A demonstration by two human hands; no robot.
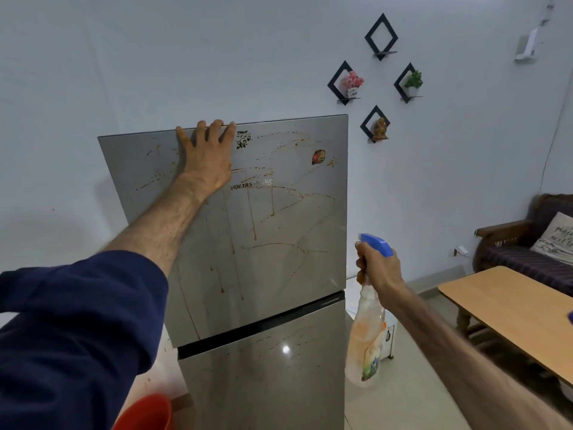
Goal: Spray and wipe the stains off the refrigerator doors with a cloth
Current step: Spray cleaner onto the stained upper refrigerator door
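At the bottom left, the rim of a red bucket (145,412) shows by the foot of the refrigerator, and my dark blue sleeve (77,330) fills the corner above it. My left hand (206,152) reaches up to the upper door (279,243): the palm lies flat against the grey panel and the fingertips hook over its top edge, fingers spread and holding nothing. Orange-brown stains (254,225) run across this door in thin arcs, splatters and long vertical drips, on both sides of my hand and over the brand lettering. A small red and gold sticker (318,157) sits near the door's upper right corner. Below the dark gap between the doors, the lower door (263,383) carries a few fainter streaks along its top.

Just right of the refrigerator, my right hand (376,268) grips the neck of a spray bottle (367,339), fingers curled round it under the blue spray head, whose nozzle points left toward the door. The pale, translucent body hangs below my fist, clear of the door.

On the wall above, four black diamond shelves (381,37) hold small ornaments. Farther right stands a wooden table (502,296), with a dark sofa (527,259) behind it carrying a cushion. I can see no cloth.
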